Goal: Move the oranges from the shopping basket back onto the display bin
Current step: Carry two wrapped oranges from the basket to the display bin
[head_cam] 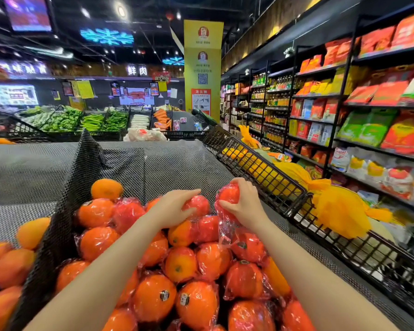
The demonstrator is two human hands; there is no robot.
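The display bin (177, 168), lined with dark mesh matting, holds a heap of plastic-wrapped oranges (182, 263). My left hand (175, 207) rests over a wrapped orange (198, 204) at the far top of the heap, fingers curved round it. My right hand (244, 201) grips another wrapped orange (228, 193) lifted just above the heap, its loose wrap hanging down. The shopping basket is not in view.
A mesh divider (65, 211) separates this section from unwrapped oranges (10, 266) on the left. A black wire rail (273, 182) borders the bin on the right, with yellow netted fruit (337, 206) beyond. Packed shelves (368, 115) line the right aisle; vegetable bins (93, 121) stand behind.
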